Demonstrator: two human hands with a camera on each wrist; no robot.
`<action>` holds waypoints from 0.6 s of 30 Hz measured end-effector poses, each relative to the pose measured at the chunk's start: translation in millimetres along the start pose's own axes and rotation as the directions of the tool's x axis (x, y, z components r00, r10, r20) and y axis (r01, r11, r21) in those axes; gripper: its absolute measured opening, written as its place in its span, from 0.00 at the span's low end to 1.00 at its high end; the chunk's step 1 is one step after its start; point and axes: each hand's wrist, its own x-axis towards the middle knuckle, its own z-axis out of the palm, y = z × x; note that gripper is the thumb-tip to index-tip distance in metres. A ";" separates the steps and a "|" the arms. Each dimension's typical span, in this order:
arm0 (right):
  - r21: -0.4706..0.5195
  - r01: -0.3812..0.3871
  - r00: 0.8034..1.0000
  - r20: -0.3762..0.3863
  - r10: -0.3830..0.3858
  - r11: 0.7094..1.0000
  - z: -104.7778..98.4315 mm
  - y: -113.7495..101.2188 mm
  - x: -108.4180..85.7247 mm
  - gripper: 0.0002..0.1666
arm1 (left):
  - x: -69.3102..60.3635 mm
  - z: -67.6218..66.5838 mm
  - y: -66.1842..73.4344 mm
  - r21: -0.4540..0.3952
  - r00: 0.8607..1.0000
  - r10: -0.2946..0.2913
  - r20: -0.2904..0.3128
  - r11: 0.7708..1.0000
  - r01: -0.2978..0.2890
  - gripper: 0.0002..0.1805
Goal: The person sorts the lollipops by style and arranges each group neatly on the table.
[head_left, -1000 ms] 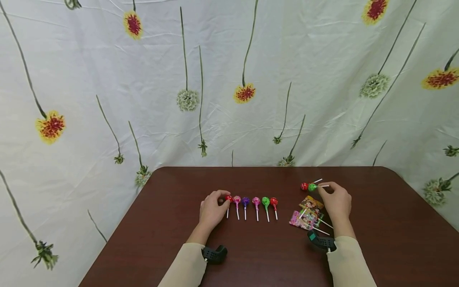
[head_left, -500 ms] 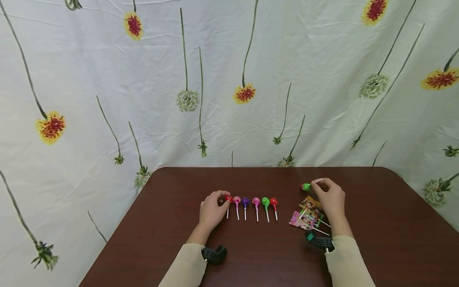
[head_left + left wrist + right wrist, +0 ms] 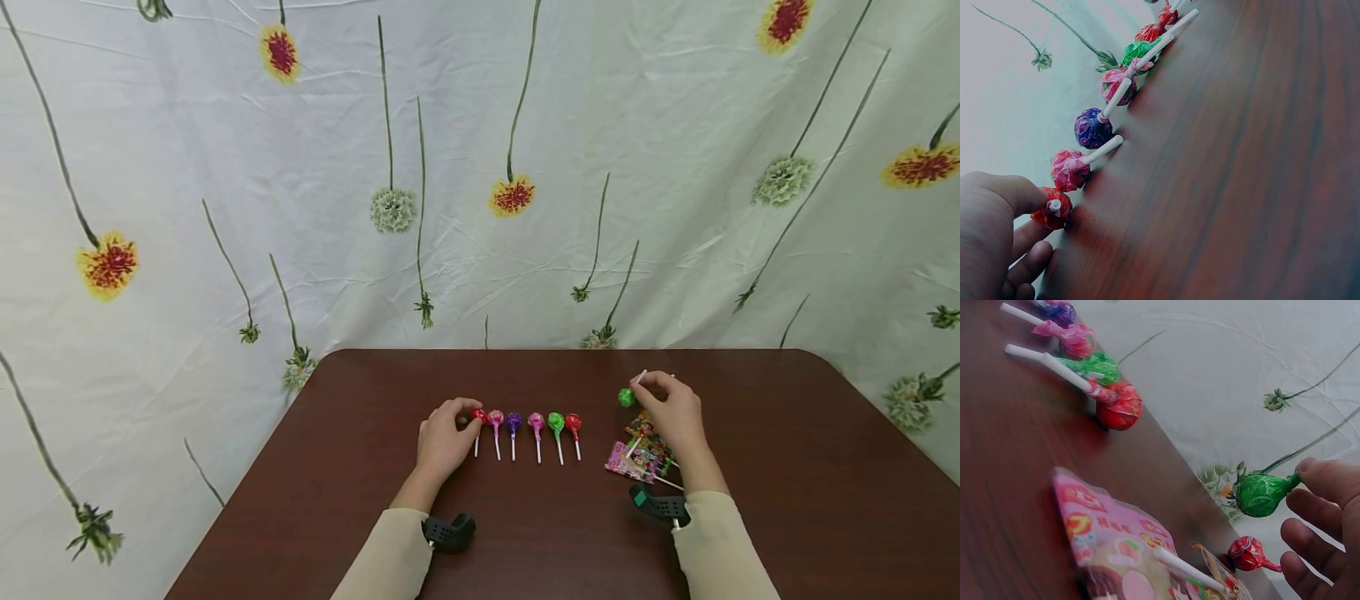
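Right of centre in the head view, the right hand (image 3: 675, 417) has moved leftward with a green lollipop (image 3: 626, 398), pinched near its wrapper's twist between fingers and thumb; it is now apart from a loose red lollipop (image 3: 1245, 553) (clearest in the right wrist view). At centre, the left hand's (image 3: 447, 437) fingers stay around the leftmost red lollipop (image 3: 1059, 217) in a row of six (image 3: 513, 422) on the brown tabletop (image 3: 360, 475). Lower right of centre, printed packets (image 3: 628, 462) overlap with white sticks (image 3: 1188, 569); their contents are hidden.

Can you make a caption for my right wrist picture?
Right grip pinches a green lollipop, with a pink packet nearby.
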 end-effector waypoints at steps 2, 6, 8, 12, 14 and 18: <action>0.005 0.018 0.999 0.028 -0.018 1.000 2.0 -2.2 -0.5 0.17 | -0.3 -0.5 0.3 0.000 1.000 0.001 0.002 1.000 -0.001 0.11; 0.004 0.057 0.996 0.070 -0.057 0.998 6.6 -5.7 -0.1 0.14 | -0.2 -1.8 1.1 -0.002 1.000 -0.002 0.011 1.000 0.002 0.11; 0.017 0.073 0.992 0.100 -0.075 0.997 9.1 -6.5 -0.3 0.13 | 0.0 -2.2 1.1 -0.001 1.000 -0.001 0.013 1.000 0.001 0.11; 0.080 0.077 0.981 0.172 -0.090 0.994 13.1 -7.1 -0.4 0.12 | 0.2 -1.8 0.6 -0.001 1.000 -0.003 0.013 1.000 0.003 0.11; 0.111 0.068 0.974 0.209 -0.090 0.992 14.1 -7.7 0.0 0.12 | 0.2 -1.4 0.5 0.001 1.000 -0.003 0.013 1.000 0.003 0.11; 0.134 0.080 0.956 0.270 -0.114 0.988 15.2 -7.8 0.8 0.11 | 0.2 -1.5 0.0 0.000 1.000 -0.006 0.010 1.000 0.006 0.11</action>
